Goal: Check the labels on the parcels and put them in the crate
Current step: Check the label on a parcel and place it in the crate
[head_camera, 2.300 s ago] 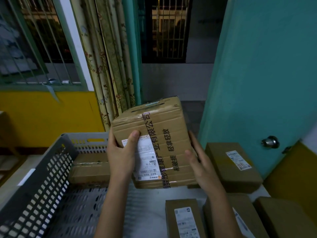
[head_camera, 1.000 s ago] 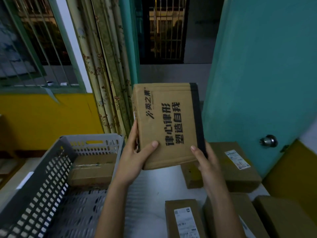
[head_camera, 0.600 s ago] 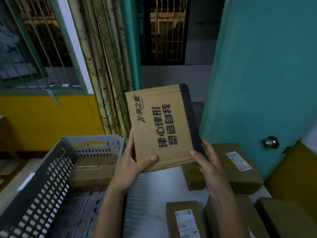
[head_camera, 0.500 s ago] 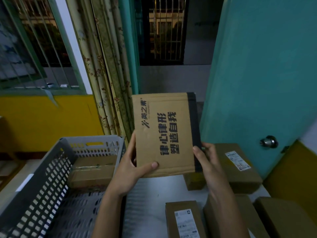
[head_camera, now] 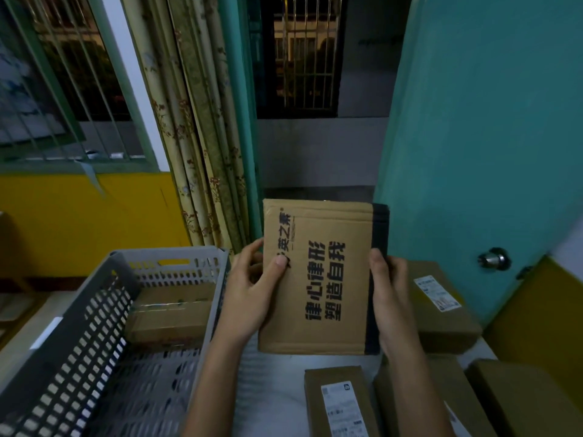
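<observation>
I hold a flat brown cardboard parcel upright in front of me, above the white table. Its printed face with black characters and a dark strip on the right edge faces me; no label shows on this side. My left hand grips its left edge, thumb on the front. My right hand grips its right edge. A grey perforated plastic crate stands to the left with one brown parcel lying at its far end.
Several more brown parcels lie on the white table at the right: one with a white label behind my right hand, another labelled one in front. A teal door stands close on the right, a curtain behind.
The parcel was turned from its labelled side to the printed side, then lowered slightly toward me. My left thumb has moved up its left edge.
</observation>
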A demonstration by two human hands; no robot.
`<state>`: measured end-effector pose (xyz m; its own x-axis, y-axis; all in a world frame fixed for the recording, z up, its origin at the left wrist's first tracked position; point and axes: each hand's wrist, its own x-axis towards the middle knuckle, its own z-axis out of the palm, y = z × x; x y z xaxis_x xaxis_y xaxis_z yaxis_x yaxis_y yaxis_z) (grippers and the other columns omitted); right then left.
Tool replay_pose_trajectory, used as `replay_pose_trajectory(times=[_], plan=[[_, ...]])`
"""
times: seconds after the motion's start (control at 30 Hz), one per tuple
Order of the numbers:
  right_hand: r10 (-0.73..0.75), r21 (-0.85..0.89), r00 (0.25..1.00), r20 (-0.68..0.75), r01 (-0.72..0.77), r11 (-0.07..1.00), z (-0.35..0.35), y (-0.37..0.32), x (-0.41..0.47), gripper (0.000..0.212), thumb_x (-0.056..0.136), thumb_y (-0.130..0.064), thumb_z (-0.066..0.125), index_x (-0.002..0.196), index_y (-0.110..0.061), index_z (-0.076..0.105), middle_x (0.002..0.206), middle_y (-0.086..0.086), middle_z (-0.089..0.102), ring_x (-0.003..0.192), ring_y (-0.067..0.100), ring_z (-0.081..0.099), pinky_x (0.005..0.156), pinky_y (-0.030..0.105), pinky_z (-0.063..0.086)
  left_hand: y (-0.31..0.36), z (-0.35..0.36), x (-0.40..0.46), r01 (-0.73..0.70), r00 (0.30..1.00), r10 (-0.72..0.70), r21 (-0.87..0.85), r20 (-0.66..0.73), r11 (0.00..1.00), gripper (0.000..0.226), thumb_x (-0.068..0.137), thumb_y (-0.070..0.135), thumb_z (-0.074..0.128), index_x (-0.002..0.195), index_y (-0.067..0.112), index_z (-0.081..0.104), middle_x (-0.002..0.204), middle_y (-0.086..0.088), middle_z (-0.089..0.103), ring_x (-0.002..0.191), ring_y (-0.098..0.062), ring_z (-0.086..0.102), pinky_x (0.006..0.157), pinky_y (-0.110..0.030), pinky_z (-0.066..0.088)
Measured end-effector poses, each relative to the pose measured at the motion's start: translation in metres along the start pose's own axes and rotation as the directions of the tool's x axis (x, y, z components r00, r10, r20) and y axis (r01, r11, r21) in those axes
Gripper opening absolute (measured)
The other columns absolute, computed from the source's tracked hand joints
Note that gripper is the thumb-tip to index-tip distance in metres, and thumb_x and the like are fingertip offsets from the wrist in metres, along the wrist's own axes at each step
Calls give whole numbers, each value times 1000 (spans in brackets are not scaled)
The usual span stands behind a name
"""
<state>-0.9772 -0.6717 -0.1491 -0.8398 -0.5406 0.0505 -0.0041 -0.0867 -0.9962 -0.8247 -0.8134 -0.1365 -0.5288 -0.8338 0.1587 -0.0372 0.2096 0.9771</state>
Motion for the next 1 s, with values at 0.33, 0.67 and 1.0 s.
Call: replay_pose_trajectory(times=[0.33,0.67,1.0], plan=[[18,-1,998,-56,-18,1000,6,-9,-4,40,79,-81,40,100,-48,50,104,-18,61,95,0,57,82,35,42,17,14,-9,13,995,-8,50,-99,999,56,80,71,51,119,31,52,107,13,64,86,20,59,64,-12,45],[53,-14,998,25,-53,998,-2,-6,-4,52,73,-89,54,118,-63,50,125,-17,65,119,12,60,102,51,48,-1,3,-5,-37,991,37,0,126,999,69,85,52,76,146,44,45,132,18,63,117,-4,64,90,-29,55],[20,24,988,153,-23,999,-3,-7,-7,46,76,-79,62,118,-65,55,125,-17,69,118,13,65,92,39,53,3,-1,-7,-68,997,74,-168,30,983,45,95,21,65,139,24,55,115,12,75,103,-9,73,83,-27,61]])
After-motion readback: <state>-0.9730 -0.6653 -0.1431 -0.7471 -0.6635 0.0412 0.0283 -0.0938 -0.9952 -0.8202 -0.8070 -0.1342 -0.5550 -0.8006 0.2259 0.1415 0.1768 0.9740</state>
